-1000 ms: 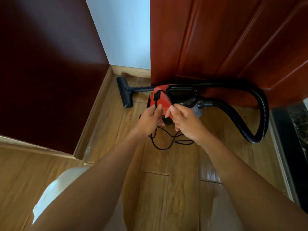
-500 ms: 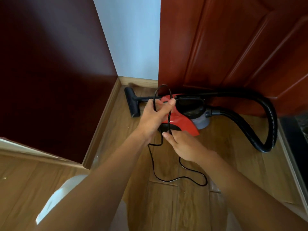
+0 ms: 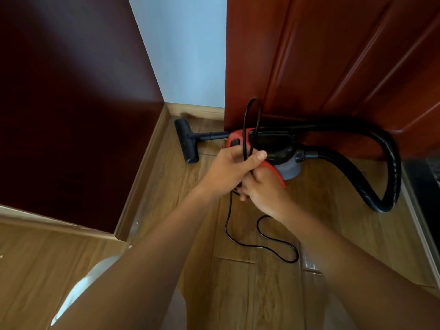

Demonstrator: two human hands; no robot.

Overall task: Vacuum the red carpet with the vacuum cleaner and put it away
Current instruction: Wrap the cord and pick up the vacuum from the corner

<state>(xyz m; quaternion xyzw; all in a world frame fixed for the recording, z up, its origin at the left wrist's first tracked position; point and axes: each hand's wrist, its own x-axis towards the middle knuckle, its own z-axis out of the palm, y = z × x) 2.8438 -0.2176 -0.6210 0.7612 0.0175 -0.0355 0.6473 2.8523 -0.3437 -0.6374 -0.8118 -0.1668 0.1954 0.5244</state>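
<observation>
A red and black canister vacuum cleaner [image 3: 273,148] sits on the wooden floor [image 3: 250,294] against a red-brown door [image 3: 333,67]. The left hand [image 3: 232,171] grips a loop of black power cord [image 3: 250,120]; the right hand [image 3: 262,189] holds the cord just below. Slack cord trails across the floor.

vacuum cleaner [image 3: 240,136]: its near red side sits behind both hands
right hand [image 3: 262,191]: fingers mostly hidden under the left hand [image 3: 228,170], so its grip cannot be told
power cord [image 3: 247,120]: passes out of sight inside the left fist; plug unseen
door [image 3: 333,55]: cut off at the top and right edges
forearms: blurred, cropped at the bottom edge
</observation>
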